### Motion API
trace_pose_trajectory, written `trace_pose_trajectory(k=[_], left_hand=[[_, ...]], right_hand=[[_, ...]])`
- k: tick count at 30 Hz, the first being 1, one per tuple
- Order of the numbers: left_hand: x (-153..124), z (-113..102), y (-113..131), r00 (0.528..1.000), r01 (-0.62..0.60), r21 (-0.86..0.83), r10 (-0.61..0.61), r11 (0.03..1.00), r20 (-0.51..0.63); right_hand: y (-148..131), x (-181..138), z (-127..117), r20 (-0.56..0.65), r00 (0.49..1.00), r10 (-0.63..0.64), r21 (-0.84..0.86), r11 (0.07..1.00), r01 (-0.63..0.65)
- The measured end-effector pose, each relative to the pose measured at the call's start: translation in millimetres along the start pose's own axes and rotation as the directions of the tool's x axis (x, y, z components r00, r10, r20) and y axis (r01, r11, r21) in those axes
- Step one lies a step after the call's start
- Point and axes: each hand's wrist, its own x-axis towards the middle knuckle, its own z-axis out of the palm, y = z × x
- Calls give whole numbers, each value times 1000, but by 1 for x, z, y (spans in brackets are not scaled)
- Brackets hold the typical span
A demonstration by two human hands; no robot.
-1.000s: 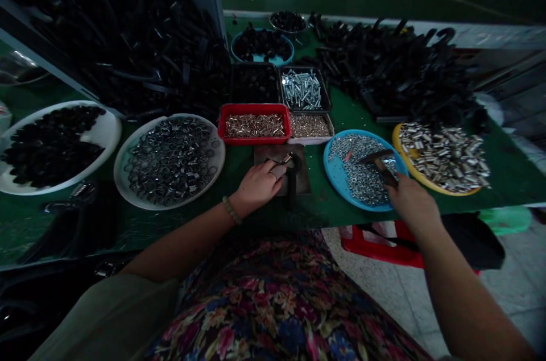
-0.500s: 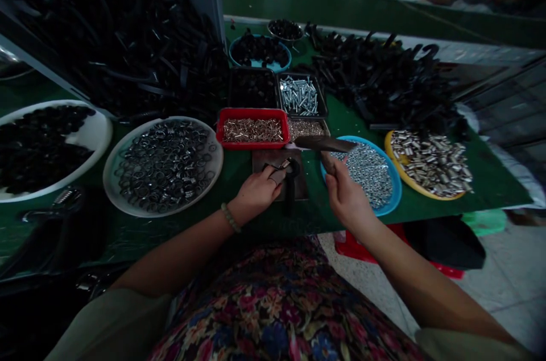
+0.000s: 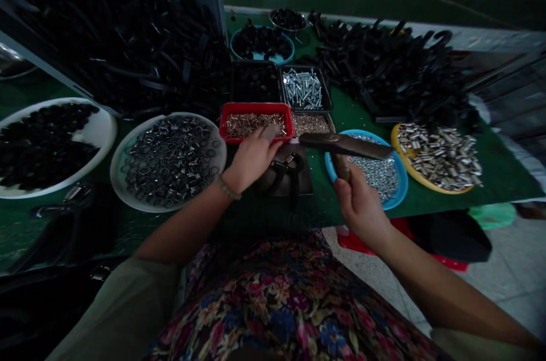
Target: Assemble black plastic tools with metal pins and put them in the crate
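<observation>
My left grip (image 3: 251,159) reaches over the 1 red tray (image 3: 256,106) of small metal pieces, fingertips on them; I cannot tell whether it has closed on any. My right grip (image 3: 360,204) is wrapped around 1 hammer (image 3: 345,146), held level above the 1 blue plate (image 3: 394,196) on the desk (image 3: 350,111).

Bare table (image 3: 273,216) shows only along the near edge, hemmed by the ring plate (image 3: 114,165), red tray (image 3: 256,106) and blue plate (image 3: 396,197)
</observation>
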Motion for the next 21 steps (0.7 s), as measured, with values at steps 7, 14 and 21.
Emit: trace_pose_trajectory(k=[7,14,21], left_hand=[[138,36,33,944,-189,198,122,962,308],[143,55,32,945,-226,221,158,949,287],[130,47,30,992,-89,-130,99,988,73]], right_hand=[[8,-7,11,-53,997,51,24,998,-50],[29,-12,-2,-216,960,176,92,983,-159],[37,-10,9,-224,962,158,171,978,-121]])
